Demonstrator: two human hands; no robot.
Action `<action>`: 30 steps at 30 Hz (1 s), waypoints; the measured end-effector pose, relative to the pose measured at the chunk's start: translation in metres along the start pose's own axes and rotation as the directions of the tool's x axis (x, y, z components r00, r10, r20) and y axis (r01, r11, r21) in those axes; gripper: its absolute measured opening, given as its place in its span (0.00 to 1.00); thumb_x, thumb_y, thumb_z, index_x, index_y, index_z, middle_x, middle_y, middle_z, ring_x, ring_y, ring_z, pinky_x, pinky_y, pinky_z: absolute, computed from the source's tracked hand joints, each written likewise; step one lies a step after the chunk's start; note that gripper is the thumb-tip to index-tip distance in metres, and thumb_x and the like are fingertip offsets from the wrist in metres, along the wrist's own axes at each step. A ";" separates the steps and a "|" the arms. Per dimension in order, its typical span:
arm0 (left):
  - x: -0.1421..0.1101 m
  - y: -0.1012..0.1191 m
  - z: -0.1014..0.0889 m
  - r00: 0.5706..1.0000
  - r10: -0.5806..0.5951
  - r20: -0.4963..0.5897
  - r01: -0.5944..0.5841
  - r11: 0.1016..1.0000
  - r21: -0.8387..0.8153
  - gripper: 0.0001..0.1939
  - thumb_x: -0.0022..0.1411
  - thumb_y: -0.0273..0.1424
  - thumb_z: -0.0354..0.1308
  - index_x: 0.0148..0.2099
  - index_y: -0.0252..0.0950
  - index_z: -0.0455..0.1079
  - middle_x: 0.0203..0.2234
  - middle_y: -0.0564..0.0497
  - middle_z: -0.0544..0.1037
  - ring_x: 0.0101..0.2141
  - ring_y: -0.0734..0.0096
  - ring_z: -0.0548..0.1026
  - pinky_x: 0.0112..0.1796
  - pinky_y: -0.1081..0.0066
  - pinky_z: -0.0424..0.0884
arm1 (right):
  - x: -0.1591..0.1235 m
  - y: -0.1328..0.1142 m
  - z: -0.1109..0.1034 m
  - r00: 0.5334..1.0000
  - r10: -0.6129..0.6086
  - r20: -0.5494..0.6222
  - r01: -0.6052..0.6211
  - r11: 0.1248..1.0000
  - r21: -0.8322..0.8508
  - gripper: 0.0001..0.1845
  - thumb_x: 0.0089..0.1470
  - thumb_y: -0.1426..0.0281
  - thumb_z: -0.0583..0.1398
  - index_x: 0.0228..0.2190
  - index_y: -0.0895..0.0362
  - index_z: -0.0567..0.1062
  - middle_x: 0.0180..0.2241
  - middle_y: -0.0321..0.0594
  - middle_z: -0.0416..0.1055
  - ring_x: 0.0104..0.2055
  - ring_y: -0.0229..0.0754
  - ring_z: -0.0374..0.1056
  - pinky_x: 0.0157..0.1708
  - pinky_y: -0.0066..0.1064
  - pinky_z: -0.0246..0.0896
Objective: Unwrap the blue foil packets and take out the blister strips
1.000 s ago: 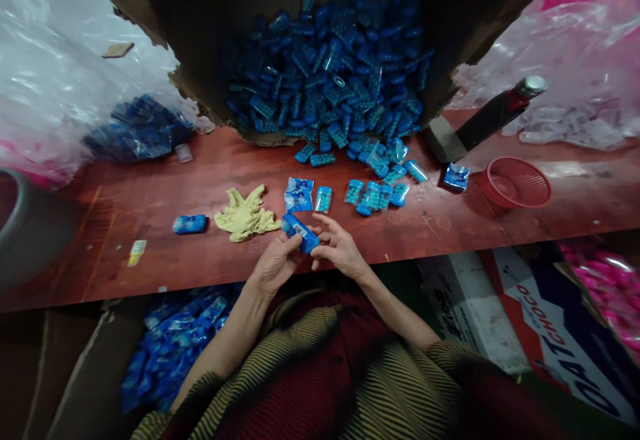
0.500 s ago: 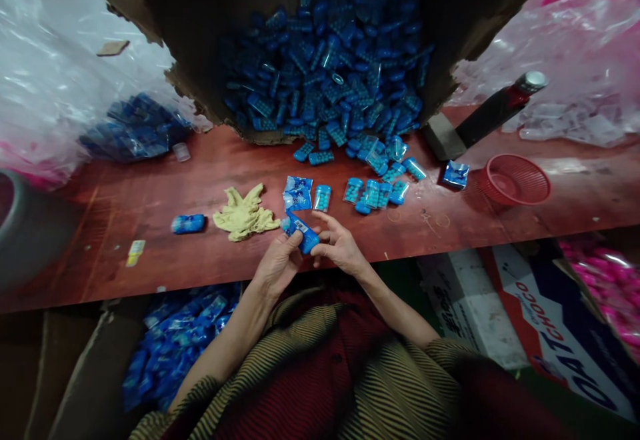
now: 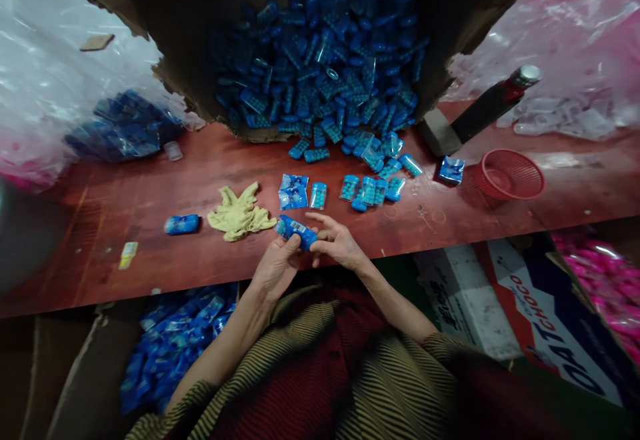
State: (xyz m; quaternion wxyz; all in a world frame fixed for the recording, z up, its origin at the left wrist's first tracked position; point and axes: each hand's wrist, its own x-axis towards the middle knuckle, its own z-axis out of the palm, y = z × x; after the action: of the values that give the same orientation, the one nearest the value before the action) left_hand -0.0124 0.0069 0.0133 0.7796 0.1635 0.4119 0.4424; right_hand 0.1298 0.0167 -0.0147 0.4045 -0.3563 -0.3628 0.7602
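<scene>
A small bottle in a blue printed sleeve (image 3: 301, 235), with a white barcode patch, lies in both my hands above the table's near edge. My left hand (image 3: 276, 268) is closed around its left part, thumb on top. The thumb of my right hand (image 3: 341, 245) presses its right end, while the index finger stretches out over it. Just beyond sit a flat stack of blue printed sleeves (image 3: 293, 192) and one clear bottle of turquoise balls (image 3: 319, 195). A crumpled yellow glove (image 3: 240, 212) and a blue-wrapped bottle (image 3: 182, 225) lie to the left.
An open carton (image 3: 165, 60) at the back spills a heap of blue-capped bottles (image 3: 325, 73) onto the red table (image 3: 165, 260). Right of them are a dark bottle (image 3: 487, 113), a blue packet (image 3: 451, 170) and a red basket (image 3: 510, 183). Blue-wrapped items (image 3: 170, 347) fill a box below.
The sleeved bottle has turned slightly in my hands, more of its left end and print now showing. My hands stay nearly in place; the view has shifted a little.
</scene>
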 end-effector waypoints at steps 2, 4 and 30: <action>-0.001 0.000 0.000 1.000 -0.010 0.020 0.009 1.000 0.005 0.19 0.41 0.34 0.72 0.35 0.31 0.72 0.29 0.50 0.77 0.29 0.72 0.73 0.32 0.73 0.71 | 0.001 0.000 -0.001 1.000 0.014 0.013 -0.014 1.000 0.002 0.40 0.40 0.71 0.66 0.54 0.55 0.59 0.22 0.24 0.71 0.16 0.33 0.68 0.18 0.24 0.66; -0.002 -0.001 0.001 0.998 -0.030 0.052 0.030 1.000 0.004 0.18 0.42 0.35 0.71 0.33 0.31 0.71 0.26 0.51 0.76 0.26 0.74 0.72 0.29 0.73 0.70 | 0.002 0.000 -0.001 1.000 0.019 0.020 -0.019 1.000 0.004 0.40 0.39 0.71 0.67 0.54 0.55 0.59 0.21 0.24 0.71 0.16 0.34 0.68 0.18 0.25 0.67; -0.007 0.004 -0.018 0.994 0.072 -0.081 -0.075 0.996 -0.039 0.16 0.49 0.41 0.66 0.32 0.32 0.72 0.26 0.49 0.77 0.32 0.65 0.76 0.36 0.66 0.73 | 0.006 0.027 0.014 0.996 -0.073 -0.041 0.063 0.976 -0.210 0.26 0.46 0.64 0.62 0.48 0.54 0.67 0.21 0.26 0.66 0.17 0.32 0.64 0.19 0.24 0.62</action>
State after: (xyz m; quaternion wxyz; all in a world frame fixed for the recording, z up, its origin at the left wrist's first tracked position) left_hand -0.0305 0.0015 0.0077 0.7491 0.1445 0.4270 0.4855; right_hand 0.1058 0.0077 -0.0319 0.3992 -0.4027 -0.4426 0.6947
